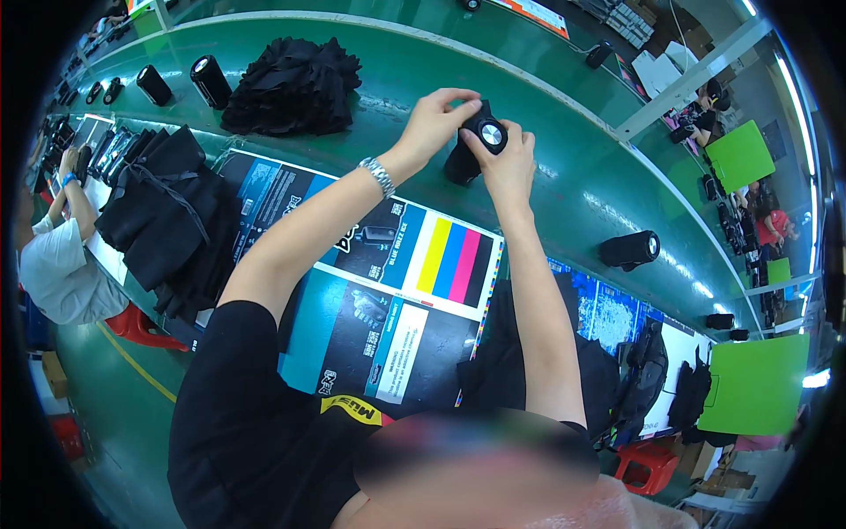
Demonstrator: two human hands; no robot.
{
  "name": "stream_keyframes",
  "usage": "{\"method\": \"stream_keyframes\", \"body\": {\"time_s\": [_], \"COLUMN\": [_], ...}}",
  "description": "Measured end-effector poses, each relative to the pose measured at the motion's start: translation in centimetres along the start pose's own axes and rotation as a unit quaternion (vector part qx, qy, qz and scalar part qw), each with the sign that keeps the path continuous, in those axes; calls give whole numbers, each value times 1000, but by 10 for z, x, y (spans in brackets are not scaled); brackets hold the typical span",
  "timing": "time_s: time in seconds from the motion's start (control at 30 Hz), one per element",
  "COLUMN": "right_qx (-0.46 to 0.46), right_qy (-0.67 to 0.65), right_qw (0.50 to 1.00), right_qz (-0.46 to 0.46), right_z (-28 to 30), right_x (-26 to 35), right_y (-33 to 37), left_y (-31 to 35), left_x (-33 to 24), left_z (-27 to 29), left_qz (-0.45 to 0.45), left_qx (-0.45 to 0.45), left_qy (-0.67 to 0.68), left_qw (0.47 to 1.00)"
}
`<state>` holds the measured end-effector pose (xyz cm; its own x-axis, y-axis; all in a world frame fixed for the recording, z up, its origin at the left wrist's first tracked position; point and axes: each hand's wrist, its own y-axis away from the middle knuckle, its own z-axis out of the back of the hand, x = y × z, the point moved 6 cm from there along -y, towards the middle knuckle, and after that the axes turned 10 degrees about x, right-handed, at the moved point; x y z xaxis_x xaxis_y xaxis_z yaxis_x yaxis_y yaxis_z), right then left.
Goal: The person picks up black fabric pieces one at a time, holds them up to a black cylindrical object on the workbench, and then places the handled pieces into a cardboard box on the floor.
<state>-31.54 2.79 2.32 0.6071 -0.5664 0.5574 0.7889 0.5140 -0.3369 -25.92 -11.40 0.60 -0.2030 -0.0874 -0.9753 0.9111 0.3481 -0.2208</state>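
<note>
Both hands are out over the green bench at a black cylindrical speaker (pixel 462 164) with a round silver-centred end. Its end face tilts up toward me. My right hand (pixel 511 169) grips it from the right, thumb lying beside the silver disc and fingers behind it. From the left, my left hand (pixel 430 126), with a metal watch on the wrist, reaches its closed fingers to the speaker's top end. What exactly those fingertips pinch there is too small to tell. Under my forearms lie printed sheets (pixel 388 304) with colour bars.
A heap of black cloth pouches (pixel 291 86) lies left of my hands, near two standing speakers (pixel 211 82). Another speaker (pixel 630 250) rests to the right. Black fabric (pixel 159 216) is piled at the left, beside a seated co-worker (pixel 75 264). A pale metal rail (pixel 564 106) borders the bench's far side.
</note>
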Motion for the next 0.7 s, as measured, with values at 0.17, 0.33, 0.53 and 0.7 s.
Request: {"method": "stream_keyframes", "body": {"time_s": [0.17,0.33,0.53,0.7], "right_qx": [-10,-80,-16,162], "right_qy": [-2,-163,-362,-430], "right_qw": [998,983,931,888], "right_qz": [56,17,-35,14], "right_z": [2,-18,-50,-23], "right_x": [-5,-52,-64,-27], "right_y": [1,-7,-15,8], "left_y": [-33,-33,-3,7], "left_x": [29,-24,-61,-54], "left_z": [-9,-37,-70,-41], "left_qz": [96,-93,-257,-250], "left_qx": [101,42,15,1], "left_qy": [-45,-307,-376,-365], "left_qw": [989,946,890,897]}}
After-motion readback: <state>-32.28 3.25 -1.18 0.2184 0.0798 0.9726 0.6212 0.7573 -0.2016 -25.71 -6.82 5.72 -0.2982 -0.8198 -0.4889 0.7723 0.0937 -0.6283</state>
